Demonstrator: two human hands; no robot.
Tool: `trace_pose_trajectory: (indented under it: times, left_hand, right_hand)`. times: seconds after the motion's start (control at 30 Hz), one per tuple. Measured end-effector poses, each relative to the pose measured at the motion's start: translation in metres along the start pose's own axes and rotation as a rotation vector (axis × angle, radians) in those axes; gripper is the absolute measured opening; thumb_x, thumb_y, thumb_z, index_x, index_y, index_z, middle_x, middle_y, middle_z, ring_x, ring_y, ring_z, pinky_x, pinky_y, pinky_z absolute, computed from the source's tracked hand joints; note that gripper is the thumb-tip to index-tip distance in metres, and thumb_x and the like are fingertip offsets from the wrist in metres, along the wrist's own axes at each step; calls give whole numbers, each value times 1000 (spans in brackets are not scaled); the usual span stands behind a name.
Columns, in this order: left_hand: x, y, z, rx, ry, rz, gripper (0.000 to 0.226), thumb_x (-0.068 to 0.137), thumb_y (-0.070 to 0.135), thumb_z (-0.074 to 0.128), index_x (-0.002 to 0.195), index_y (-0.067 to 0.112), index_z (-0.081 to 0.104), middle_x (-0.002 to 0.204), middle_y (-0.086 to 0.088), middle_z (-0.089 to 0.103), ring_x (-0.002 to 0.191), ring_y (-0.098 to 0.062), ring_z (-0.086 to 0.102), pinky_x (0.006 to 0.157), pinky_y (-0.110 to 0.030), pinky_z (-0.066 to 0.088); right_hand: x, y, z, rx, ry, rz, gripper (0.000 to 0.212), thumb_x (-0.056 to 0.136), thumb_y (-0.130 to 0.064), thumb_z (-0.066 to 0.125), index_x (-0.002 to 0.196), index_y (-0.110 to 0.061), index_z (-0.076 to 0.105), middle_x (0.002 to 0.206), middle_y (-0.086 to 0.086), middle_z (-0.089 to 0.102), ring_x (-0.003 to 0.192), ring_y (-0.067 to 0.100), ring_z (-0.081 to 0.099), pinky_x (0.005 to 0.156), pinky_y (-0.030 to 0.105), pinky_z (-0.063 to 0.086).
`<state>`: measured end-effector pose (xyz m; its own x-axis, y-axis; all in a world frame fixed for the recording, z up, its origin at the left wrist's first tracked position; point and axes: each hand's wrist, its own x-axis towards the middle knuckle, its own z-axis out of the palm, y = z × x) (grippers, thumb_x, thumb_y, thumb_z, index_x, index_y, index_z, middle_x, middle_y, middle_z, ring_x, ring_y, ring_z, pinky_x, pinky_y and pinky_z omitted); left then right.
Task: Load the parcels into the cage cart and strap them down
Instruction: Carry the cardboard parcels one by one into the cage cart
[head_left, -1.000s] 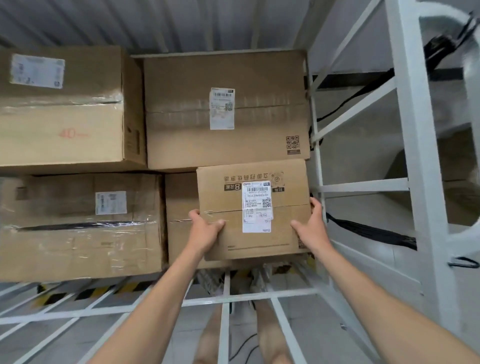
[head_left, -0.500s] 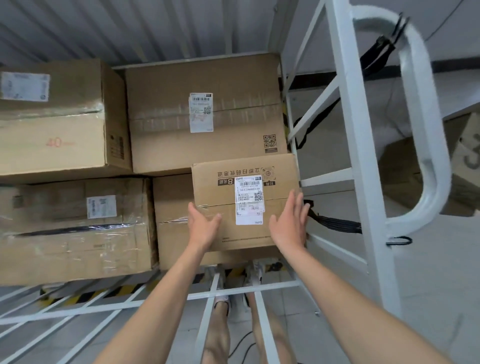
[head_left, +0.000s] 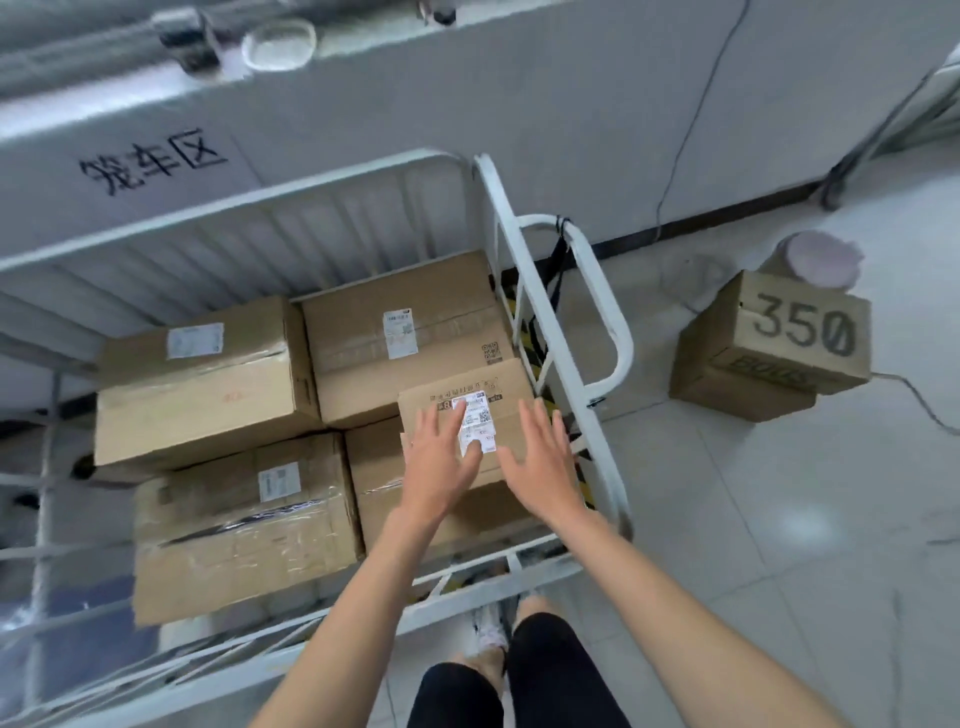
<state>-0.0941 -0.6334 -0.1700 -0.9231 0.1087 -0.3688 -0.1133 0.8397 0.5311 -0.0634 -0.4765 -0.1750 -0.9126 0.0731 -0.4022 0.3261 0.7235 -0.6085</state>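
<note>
Head view: the left hand (head_left: 441, 457) and right hand (head_left: 540, 457) have slid off the sides of the small brown labelled cardboard parcel (head_left: 501, 384) and are now spread, gripping nothing. The parcel sits stacked against the right wall of the white steel cage cart (head_left: 260, 244). Press it flush before strapping. Palm contact is unclear, and the cart's left end blurs.

- cage cart (head_left: 234, 254): white painted metal, with a ribbed back wall and smooth tubes.
- parcels (head_left: 208, 405): brown matt cardboard.
- front-left parcel (head_left: 234, 545): covered in clear, glossy, wrinkled film.
- labels (head_left: 475, 421): white matt paper.
- strap (head_left: 558, 270): black woven cloth.
- floor (head_left: 779, 519): pale glossy tiles with a light sheen.
- box marked 350 (head_left: 769, 343): rough matt cardboard.
</note>
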Motion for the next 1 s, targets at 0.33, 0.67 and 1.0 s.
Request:
trace_pose_trajectory:
  times: [0.33,0.67,1.0]
  left_hand:
    - [-36,174,58,207,-122,342,63,100,52,41,157,41,19,168,-6,10,155,-28,-2,123,-53,3]
    - [-27,396,212,202,-348,435,65,99,45,50,157,40,21,167,-7,14,155,-29,2,122,-57,7]
    - [45,523,288,34,-312,328,64,100,44,48,158,34,22,167,-9,16,155,-28,2,121,-57,4]
  right_hand:
    - [-94,129,-136,146,360,279,78,101,-45,48,162,-27,2,170,1,-3,155,27,-5,125,45,6]
    - [-140,334,-293,381,613,551,78,100,-37,54,161,-20,9,169,9,1,155,32,2,123,46,10]
    - [-76,440,-406,418,537,534,77,100,-36,50,161,-24,6,170,3,-4,155,26,-1,123,44,9]
